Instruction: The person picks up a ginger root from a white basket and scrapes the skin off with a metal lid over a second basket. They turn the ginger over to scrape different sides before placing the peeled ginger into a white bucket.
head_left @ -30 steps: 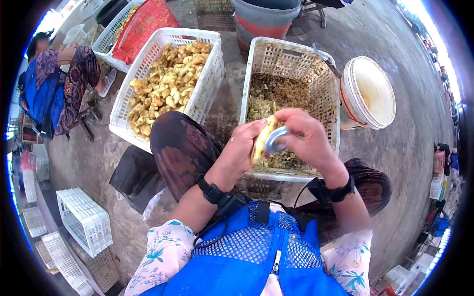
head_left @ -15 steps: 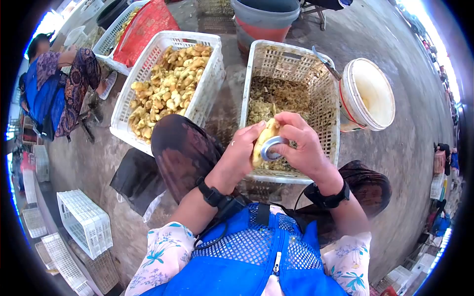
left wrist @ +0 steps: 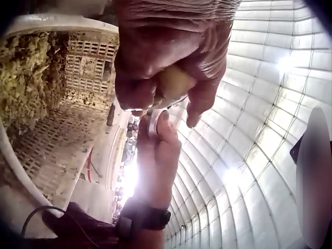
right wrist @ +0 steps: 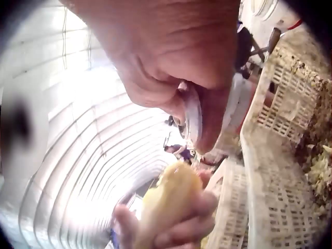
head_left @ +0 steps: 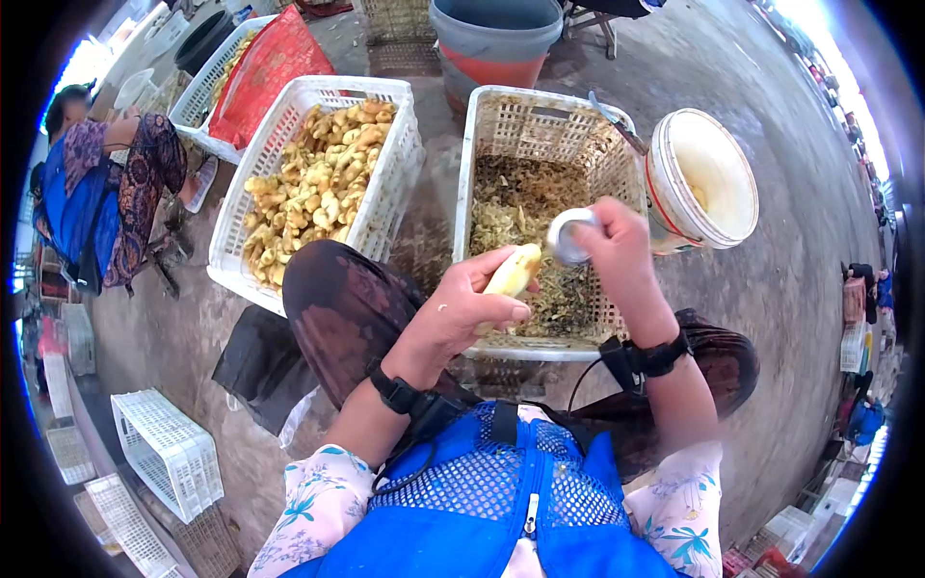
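Note:
My left hand (head_left: 457, 306) holds a pale yellow piece of peeled ginger (head_left: 513, 272) between thumb and fingers, its upper end sticking out. To its right my right hand (head_left: 628, 252) grips a round metal ring (head_left: 556, 239), with fingers hooked through it. A small gap separates ring and ginger in the head view. From the right wrist, the ginger (right wrist: 174, 192) shows below the ring (right wrist: 194, 114). Both hands are over the near part of a white crate (head_left: 466, 173) with brown and pale peelings (head_left: 511, 197) in its bottom.
A white crate (head_left: 220, 236) full of ginger (head_left: 323, 178) stands to the left. A knife (head_left: 617, 123) leans at the peelings crate's right rim, next to a white bucket (head_left: 708, 178). A grey and red bucket (head_left: 496, 58) stands behind. Another person (head_left: 92, 193) sits far left.
The ring was against the ginger; my right hand has lifted it away up and right. My left hand has shifted slightly left and down and turned, so the ginger tilts rightward.

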### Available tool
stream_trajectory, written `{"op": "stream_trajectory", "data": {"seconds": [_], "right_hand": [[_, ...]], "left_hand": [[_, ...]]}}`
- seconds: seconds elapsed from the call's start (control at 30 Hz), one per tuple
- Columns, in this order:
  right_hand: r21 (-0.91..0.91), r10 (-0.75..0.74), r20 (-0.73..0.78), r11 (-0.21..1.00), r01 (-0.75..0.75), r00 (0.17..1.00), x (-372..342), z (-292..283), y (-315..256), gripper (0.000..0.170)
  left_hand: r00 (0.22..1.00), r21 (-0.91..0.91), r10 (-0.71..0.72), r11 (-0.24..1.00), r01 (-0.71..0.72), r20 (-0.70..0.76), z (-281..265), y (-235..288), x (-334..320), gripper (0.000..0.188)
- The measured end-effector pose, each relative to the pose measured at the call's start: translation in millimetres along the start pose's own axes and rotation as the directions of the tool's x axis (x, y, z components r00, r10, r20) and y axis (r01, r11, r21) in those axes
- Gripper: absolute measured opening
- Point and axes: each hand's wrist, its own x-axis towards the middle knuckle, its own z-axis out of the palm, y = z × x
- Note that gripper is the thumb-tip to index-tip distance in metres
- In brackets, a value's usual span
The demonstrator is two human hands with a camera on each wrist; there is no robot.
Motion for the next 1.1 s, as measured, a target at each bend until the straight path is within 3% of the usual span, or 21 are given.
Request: {"op": "stream_trajectory", "data": {"seconds": [0.03, 0.13, 0.3, 0.6, 0.7, 0.8, 0.83, 0.93, 1.07, 1.1], "right_hand": [[0.046, 0.152, 0.022, 0.987, -0.152, 0.988, 4, -7, 3, 0.008], [0.263, -0.058, 0.103, 0.964, 0.029, 0.993, -6, -4, -13, 0.01], [0.089, -0.015, 0.311, 0.996, -0.013, 0.95, -6, 0, -20, 0.013], [0.157, -0.026, 0.113, 0.988, 0.008, 0.993, -7, 20, -1, 0.01], [0.208, 0.143, 0.086, 0.965, -0.158, 0.986, -5, 11, -2, 0.016], [0.539, 0.297, 0.218, 0.758, -0.368, 0.93, -2, 0, -17, 0.02], [0.123, 0.075, 0.193, 0.987, -0.1, 0.978, -1, -6, -9, 0.013], [0.345, -0.065, 0.305, 0.937, -0.047, 0.95, -13, 13, -23, 0.01], [0.064, 0.066, 0.302, 0.994, -0.09, 0.951, 0, 3, -11, 0.009], [0.122, 0.114, 0.299, 0.98, -0.156, 0.947, 3, 0, -10, 0.01]], "left_hand": [[1.0, 0.01, -0.006, 1.0, 0.006, -0.007, -1, 1, -2, 0.07], [0.999, 0.099, 0.051, 0.994, -0.05, -0.009, -3, -4, 2, 0.069], [0.996, 0.217, 0.076, 0.972, -0.086, 0.052, -6, -14, 9, 0.068], [0.998, 0.224, 0.061, 0.973, -0.056, -0.017, -10, -11, 9, 0.068], [0.997, 0.226, 0.068, 0.972, -0.059, -0.032, -7, -11, 7, 0.068], [0.996, 0.276, 0.083, 0.958, -0.076, -0.013, -11, -10, 3, 0.069], [0.997, 0.308, 0.078, 0.948, -0.074, -0.001, -11, -10, 4, 0.069], [0.996, 0.384, 0.08, 0.919, -0.09, 0.041, -11, -12, 7, 0.07], [0.985, 0.453, 0.161, 0.875, -0.171, 0.061, -16, -24, 7, 0.069], [0.988, 0.454, 0.143, 0.878, -0.154, 0.059, -14, -21, 6, 0.069]]}}
